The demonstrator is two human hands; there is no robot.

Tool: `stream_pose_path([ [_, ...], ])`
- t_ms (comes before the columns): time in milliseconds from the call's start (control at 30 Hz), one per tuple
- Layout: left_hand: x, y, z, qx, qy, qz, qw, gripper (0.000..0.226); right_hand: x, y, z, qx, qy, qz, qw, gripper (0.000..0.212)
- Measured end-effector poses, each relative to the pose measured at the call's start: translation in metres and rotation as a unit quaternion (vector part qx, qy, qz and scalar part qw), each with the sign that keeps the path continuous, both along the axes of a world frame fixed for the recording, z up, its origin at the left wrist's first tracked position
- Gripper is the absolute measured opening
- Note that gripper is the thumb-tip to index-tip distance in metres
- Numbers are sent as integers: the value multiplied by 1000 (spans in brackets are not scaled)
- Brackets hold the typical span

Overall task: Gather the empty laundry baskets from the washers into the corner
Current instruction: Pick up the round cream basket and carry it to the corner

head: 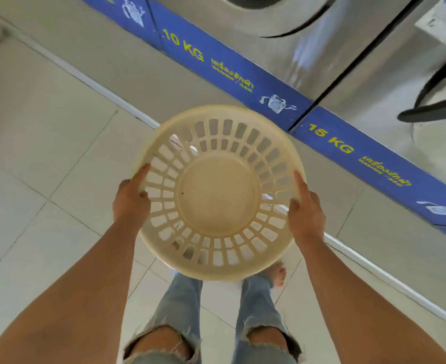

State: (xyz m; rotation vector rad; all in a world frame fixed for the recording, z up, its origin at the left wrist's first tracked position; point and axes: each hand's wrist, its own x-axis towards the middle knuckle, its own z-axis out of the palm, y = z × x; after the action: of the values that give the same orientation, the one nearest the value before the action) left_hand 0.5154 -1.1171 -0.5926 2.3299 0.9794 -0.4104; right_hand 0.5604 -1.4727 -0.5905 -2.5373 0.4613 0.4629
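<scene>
I hold a round cream plastic laundry basket (218, 195) with slotted walls out in front of me, above the floor. It is empty; I look straight down into its solid round bottom. My left hand (131, 203) grips its rim on the left side, index finger stretched along the edge. On the right side my right hand (306, 214) grips the rim the same way. Steel washers stand just beyond the basket: one marked 10 KG (295, 43) and one marked 15 KG (390, 74).
A blue band (232, 74) runs along the washers' base on a raised grey step (117, 64). The 15 KG washer's dark-rimmed door (437, 111) hangs open at the right. Pale floor tiles (46, 179) spread to the left. My legs and bare feet are below the basket.
</scene>
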Motion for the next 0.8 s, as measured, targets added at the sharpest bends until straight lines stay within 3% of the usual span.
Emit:
stream_pose_path([
  [500,-64,247,66,-18,-5,229,973,73,71,300,52,25,-18,177,984,64],
  [800,-52,356,93,-20,-28,330,943,72,147,455,71,18,-19,288,957,63],
])
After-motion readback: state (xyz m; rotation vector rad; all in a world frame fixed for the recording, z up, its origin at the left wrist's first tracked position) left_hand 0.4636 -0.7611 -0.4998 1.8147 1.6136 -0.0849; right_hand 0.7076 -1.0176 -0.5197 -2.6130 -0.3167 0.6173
